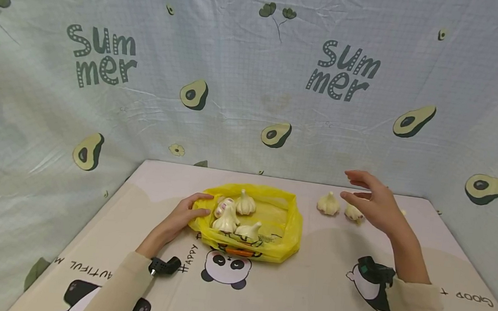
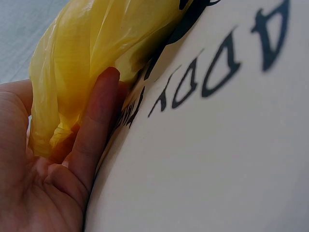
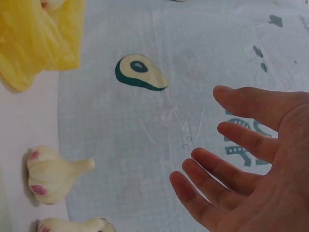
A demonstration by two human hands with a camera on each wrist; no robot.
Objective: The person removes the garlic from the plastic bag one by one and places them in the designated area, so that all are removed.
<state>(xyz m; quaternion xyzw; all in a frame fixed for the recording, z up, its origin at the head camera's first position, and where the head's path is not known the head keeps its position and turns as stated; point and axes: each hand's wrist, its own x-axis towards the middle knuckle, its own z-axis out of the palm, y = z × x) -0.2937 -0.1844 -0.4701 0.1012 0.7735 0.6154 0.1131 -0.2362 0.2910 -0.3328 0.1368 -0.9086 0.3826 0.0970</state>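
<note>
Left hand [image 1: 185, 214] grips the bag [image 1: 278, 228] at centre; right hand [image 1: 373, 200], fingers spread and empty, hovers just right of two garlics [image 1: 329, 204].

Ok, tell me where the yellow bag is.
Head view: the yellow bag lies mid-table, its left edge gripped by the left hand, garlic inside.

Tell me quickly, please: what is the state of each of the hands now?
Left hand: grips the edge of the yellow bag.
Right hand: open, fingers spread, holding nothing, above a garlic bulb.
</note>
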